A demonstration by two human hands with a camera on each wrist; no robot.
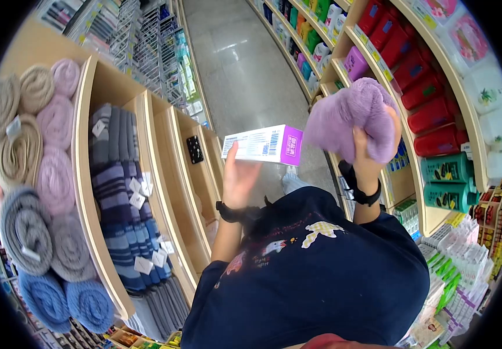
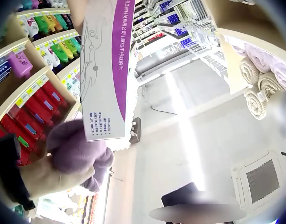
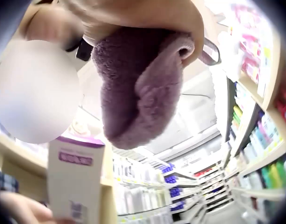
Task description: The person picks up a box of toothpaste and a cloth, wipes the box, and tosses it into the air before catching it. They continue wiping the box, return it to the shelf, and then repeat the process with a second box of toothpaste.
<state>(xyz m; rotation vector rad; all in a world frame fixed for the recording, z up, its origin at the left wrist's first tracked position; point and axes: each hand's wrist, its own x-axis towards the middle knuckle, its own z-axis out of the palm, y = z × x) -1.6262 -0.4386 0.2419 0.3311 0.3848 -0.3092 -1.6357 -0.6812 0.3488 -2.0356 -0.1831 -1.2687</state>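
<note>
In the head view my left hand (image 1: 239, 181) grips a long white box (image 1: 251, 144) with a purple end, a barcode and small print. The left wrist view shows the box (image 2: 105, 70) close up, with a purple band down one side and a line drawing. My right hand (image 1: 373, 142) holds a bunched, fluffy purple towel (image 1: 335, 119), thumb across its front. From the right wrist, the towel (image 3: 143, 93) hangs folded below the palm, and the box (image 3: 75, 172) stands upright at lower left in the left hand (image 3: 24, 210).
Rolled towels (image 1: 56, 177) and folded striped cloths (image 1: 120, 192) fill the left shelves. A black item (image 1: 194, 149) lies in one bay. Red packs (image 1: 431, 110) and green bottles (image 1: 449, 183) line the right shelves. A grey aisle floor (image 1: 228, 58) runs ahead.
</note>
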